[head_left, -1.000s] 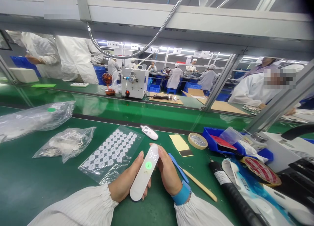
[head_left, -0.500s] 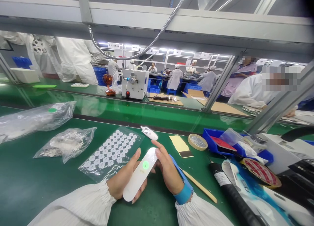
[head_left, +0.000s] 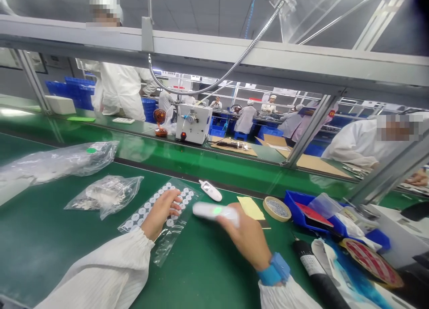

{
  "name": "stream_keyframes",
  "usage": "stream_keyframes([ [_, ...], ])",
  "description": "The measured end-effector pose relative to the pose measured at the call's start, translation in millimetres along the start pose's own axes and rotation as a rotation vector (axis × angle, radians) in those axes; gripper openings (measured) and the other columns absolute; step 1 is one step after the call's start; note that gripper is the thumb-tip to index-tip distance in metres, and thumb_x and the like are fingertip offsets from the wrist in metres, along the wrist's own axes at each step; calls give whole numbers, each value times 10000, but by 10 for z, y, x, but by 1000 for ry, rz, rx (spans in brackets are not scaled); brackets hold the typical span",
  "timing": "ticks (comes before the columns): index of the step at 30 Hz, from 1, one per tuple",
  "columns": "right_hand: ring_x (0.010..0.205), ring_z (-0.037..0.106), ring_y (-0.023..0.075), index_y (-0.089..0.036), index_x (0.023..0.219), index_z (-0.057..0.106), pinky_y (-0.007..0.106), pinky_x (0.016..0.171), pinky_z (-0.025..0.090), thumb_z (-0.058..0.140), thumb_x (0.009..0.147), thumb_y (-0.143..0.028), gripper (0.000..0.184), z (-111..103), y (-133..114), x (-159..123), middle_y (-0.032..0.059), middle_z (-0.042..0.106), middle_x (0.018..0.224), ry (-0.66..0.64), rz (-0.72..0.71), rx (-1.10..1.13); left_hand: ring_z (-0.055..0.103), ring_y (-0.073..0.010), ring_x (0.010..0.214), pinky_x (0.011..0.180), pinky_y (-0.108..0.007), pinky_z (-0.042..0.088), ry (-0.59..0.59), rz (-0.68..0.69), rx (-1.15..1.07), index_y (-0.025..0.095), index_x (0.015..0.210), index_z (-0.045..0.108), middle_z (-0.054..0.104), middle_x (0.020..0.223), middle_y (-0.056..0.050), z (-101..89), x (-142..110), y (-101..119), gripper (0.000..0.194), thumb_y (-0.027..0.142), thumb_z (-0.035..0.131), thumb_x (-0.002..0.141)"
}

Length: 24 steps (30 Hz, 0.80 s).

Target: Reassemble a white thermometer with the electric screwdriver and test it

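My right hand (head_left: 244, 237) is shut on a white handheld thermometer (head_left: 216, 213), which lies sideways with a green light glowing on its face. My left hand (head_left: 160, 216) rests over a clear sheet of round white stickers (head_left: 136, 219), its fingertips at the sheet and nothing visible in them. A second white thermometer (head_left: 210, 191) lies on the green conveyor belt (head_left: 204, 273), just beyond the two hands. A blue wrist strap (head_left: 272, 269) circles my right wrist.
Two clear plastic bags of parts (head_left: 107, 195) lie at the left. To the right are yellow paper (head_left: 250, 208), a tape roll (head_left: 276, 209), a blue tray (head_left: 301, 213) and a black-handled tool (head_left: 318, 273). Co-workers in white stand beyond a metal-framed partition (head_left: 234, 54).
The left hand has let go of the thermometer and moved left over the sticker sheet. The right hand has carried the thermometer rightward and turned it sideways. The whole view has tilted and shifted.
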State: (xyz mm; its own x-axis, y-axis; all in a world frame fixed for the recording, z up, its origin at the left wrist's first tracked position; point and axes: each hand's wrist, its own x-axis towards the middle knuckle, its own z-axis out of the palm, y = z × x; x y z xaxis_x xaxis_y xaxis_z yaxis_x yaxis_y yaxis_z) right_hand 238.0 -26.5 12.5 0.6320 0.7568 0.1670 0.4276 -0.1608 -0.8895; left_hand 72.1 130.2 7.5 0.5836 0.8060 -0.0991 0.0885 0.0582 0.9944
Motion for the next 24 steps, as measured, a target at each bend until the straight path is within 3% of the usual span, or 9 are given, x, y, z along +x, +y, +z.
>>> stream_keyframes([
  [2, 540, 465, 139, -200, 783, 557, 212, 523, 277, 631, 655, -557, 386, 59, 62, 25, 0, 550, 599, -19, 19, -53, 485, -124, 655, 566, -232, 402, -51, 29, 105, 168, 969, 496, 481, 836, -23, 19, -4, -50, 421, 533, 484, 759],
  [6, 544, 468, 145, -206, 807, 533, 210, 516, 273, 564, 702, -586, 395, 127, 119, 34, -5, 551, 607, 21, 47, -60, 453, -120, 635, 599, -251, 385, -179, 139, 343, 183, 977, 519, 464, 802, 4, 81, -56, -162, 384, 427, 612, 696],
  [10, 576, 463, 148, -193, 810, 523, 222, 547, 309, 506, 713, -645, 463, 107, 78, 20, 3, 536, 618, 103, 62, 18, 472, -164, 749, 708, -305, 398, -274, 274, 554, 212, 1022, 542, 489, 908, -27, 112, -119, -214, 365, 367, 622, 701],
  [14, 539, 418, 124, -177, 814, 510, 218, 536, 319, 454, 716, -692, 528, 74, 70, 52, -11, 478, 566, 183, 89, 143, 471, -216, 900, 811, -366, 381, -363, 427, 718, 199, 832, 606, 509, 978, -71, 173, -107, -155, 147, 309, 518, 794],
  [18, 486, 376, 98, -167, 814, 496, 202, 483, 297, 451, 706, -711, 557, 59, 129, 102, -28, 436, 536, 201, 111, 250, 437, -223, 1063, 926, -384, 336, -477, 543, 834, 168, 740, 589, 509, 1125, -80, 307, 42, -58, 81, 229, 556, 781],
  [21, 472, 361, 89, -156, 822, 503, 200, 464, 280, 473, 697, -705, 563, 56, 156, 119, -25, 440, 535, 212, 120, 284, 512, -185, 913, 823, -370, 410, -463, 532, 916, 140, 809, 578, 567, 922, -48, 437, 165, -43, 117, 256, 571, 791],
  [24, 465, 353, 85, -152, 818, 506, 199, 464, 272, 481, 699, -697, 558, 52, 156, 120, -27, 430, 520, 223, 129, 300, 533, -158, 823, 762, -348, 442, -310, 470, 964, 130, 863, 562, 561, 875, -31, 569, 238, -92, 176, 300, 546, 820],
])
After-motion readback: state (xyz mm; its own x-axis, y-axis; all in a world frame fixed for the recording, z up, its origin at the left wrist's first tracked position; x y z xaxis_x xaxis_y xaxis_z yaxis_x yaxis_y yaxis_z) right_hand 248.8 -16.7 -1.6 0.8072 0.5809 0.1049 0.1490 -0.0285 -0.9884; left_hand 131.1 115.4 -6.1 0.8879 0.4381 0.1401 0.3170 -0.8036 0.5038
